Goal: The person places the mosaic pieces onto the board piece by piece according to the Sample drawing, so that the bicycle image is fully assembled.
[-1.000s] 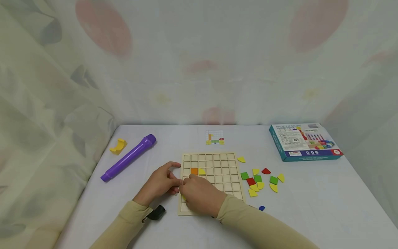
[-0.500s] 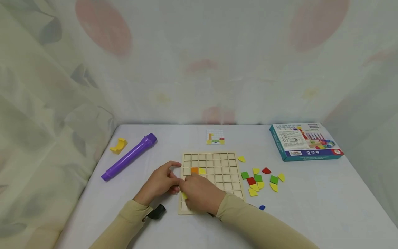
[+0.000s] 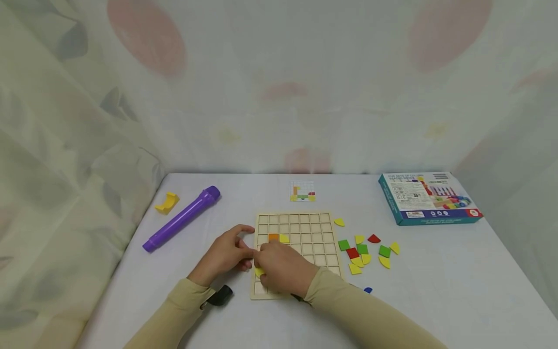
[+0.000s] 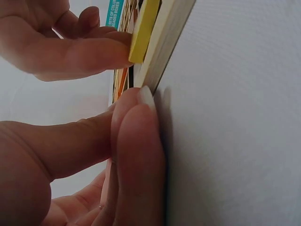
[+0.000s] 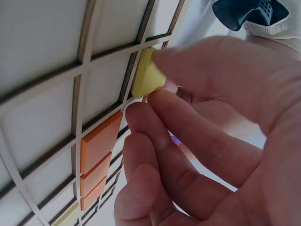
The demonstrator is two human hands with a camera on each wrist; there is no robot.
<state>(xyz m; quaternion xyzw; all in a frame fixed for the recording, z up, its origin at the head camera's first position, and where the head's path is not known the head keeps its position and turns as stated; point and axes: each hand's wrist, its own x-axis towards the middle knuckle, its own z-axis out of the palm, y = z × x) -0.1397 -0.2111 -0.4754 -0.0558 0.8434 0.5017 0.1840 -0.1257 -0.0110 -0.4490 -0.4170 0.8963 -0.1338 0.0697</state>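
My right hand [image 3: 283, 271] pinches a yellow tile [image 5: 146, 77] between thumb and finger over the left column of the wooden grid board [image 3: 305, 230]. The tile is tilted against the board's cell edges, and the fingers partly cover it. My left hand [image 3: 226, 251] holds the board's left edge, its thumb and fingers close together there in the left wrist view. Several orange tiles [image 5: 101, 146] lie in the second column, mostly hidden in the head view by my right hand. Beside the top orange one sits a yellow quarter-round tile [image 3: 284, 238].
Loose green, red and yellow tiles [image 3: 362, 248] lie right of the board, with a blue piece [image 3: 368, 290] nearer me. Behind the board is a printed pattern card [image 3: 302, 191]. A box [image 3: 429, 198] stands back right; a purple tube [image 3: 182, 219] and yellow holder [image 3: 167, 203] lie left.
Both hands stay almost in place. My right fingers shift slightly over the left column, and a bit more of the yellow tile shows below them.
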